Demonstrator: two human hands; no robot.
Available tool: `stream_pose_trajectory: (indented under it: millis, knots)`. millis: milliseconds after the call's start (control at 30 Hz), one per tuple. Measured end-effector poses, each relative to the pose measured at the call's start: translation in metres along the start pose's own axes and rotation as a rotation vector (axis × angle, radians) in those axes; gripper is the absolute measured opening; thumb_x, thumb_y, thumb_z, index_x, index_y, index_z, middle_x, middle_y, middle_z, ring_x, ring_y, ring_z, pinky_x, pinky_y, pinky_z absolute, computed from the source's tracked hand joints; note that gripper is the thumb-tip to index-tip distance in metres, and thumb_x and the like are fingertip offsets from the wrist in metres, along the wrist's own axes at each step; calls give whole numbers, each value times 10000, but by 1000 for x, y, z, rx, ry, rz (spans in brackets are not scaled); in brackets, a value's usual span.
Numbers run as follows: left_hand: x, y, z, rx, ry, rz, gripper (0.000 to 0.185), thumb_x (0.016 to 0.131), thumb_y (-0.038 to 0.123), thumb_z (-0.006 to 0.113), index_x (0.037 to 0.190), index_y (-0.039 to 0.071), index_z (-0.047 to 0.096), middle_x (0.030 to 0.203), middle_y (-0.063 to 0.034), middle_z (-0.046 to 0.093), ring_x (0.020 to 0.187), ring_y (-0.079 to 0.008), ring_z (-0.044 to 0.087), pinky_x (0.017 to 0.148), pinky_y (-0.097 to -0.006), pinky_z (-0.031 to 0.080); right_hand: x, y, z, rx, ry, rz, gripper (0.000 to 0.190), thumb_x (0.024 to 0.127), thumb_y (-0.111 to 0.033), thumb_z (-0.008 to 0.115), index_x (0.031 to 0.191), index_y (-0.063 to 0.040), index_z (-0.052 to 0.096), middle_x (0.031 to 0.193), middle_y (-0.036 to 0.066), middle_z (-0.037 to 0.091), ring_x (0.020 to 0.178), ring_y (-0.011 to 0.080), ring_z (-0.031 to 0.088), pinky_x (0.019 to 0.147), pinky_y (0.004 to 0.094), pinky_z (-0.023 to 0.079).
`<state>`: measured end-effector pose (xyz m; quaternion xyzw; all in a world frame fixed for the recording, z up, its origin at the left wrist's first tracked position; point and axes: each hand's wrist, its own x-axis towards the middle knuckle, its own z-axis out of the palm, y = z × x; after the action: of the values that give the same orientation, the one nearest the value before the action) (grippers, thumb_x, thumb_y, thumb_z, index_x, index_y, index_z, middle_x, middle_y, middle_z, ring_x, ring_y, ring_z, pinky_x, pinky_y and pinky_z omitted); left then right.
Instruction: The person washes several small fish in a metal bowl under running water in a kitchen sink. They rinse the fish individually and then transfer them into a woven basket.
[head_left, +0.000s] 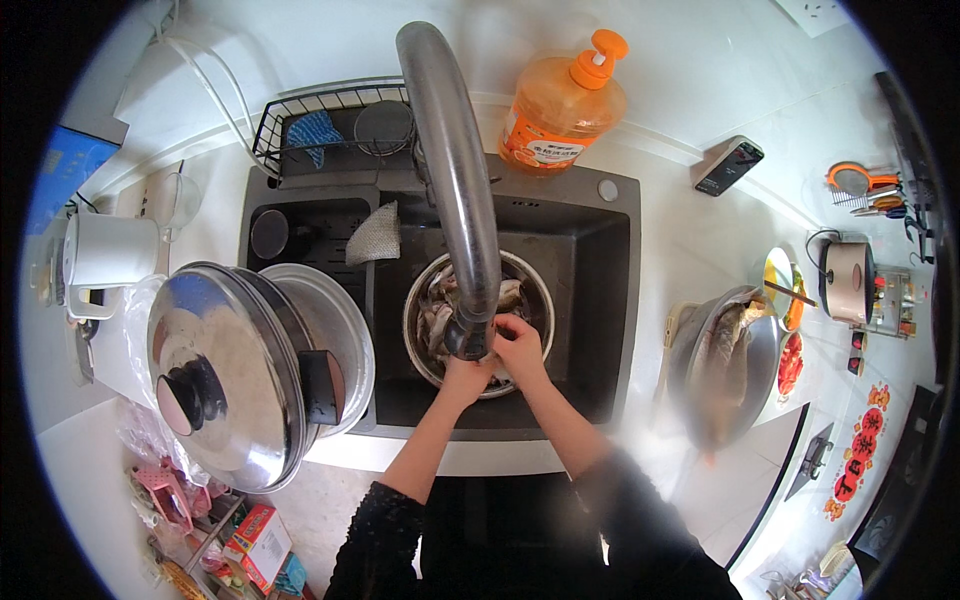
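Note:
A round metal bowl (548, 307) stands in the dark sink (600, 300), holding cut fish pieces (436, 321). Both hands are inside its near edge, close together beneath the faucet (450, 135). My left hand (469, 377) reaches in low, and the faucet's spout hides its fingers. My right hand (519, 346) is beside it, thumb and fingers curled towards each other. Whatever lies between the fingers of either hand is too hidden to make out. A mesh cloth (374, 236) drapes over the sink's divider, left of the bowl.
Left of the basin, a large lidded steel pot (232, 367) leans beside a metal basin (352, 330). An orange dish soap bottle (559, 112) stands behind the sink. At right are a phone (729, 166) and a metal bowl (686, 375) with a whole fish (724, 352).

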<state>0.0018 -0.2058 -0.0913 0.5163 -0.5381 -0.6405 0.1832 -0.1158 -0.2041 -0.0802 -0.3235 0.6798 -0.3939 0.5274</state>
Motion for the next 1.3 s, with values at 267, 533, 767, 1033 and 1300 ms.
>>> stream_pose_trajectory:
  millis: [267,533,767,1033,1300]
  knots:
    - [9,-27,-14,-992,98,-325,448,806,48,617,1195,118,407,1149,-71,524,1024,-206,555,803,-335,503,5,9,-31,253,-293,466,341,935,-243,449,1123,31,527,971,83,603,815,140,596,730,256,490]
    - [16,-45,-23,-1235,76,-283,599,781,-15,611,1254,171,293,1205,-80,479,1068,-216,536,846,-377,501,-16,7,-46,413,-427,316,349,897,-20,429,1240,41,448,977,117,601,822,194,632,734,257,509]
    - [13,-39,-20,-1068,72,-224,414,842,146,591,1208,110,400,1187,-67,507,1059,-214,536,863,-377,489,-16,5,-38,315,-387,242,387,854,62,451,1239,84,417,938,168,601,773,218,642,657,271,532]
    - [16,-27,-19,-1023,145,-234,397,829,209,621,1176,101,461,1155,-55,539,1026,-206,557,844,-355,505,-14,6,-36,359,-343,267,409,851,62,466,1257,58,414,992,175,593,829,226,641,687,265,528]
    - [14,-24,-23,-1055,133,-255,385,839,216,605,1176,102,456,1150,-59,538,1029,-210,555,849,-361,508,-13,4,-36,386,-376,223,390,847,65,475,1234,53,431,992,171,592,843,238,641,694,266,528]
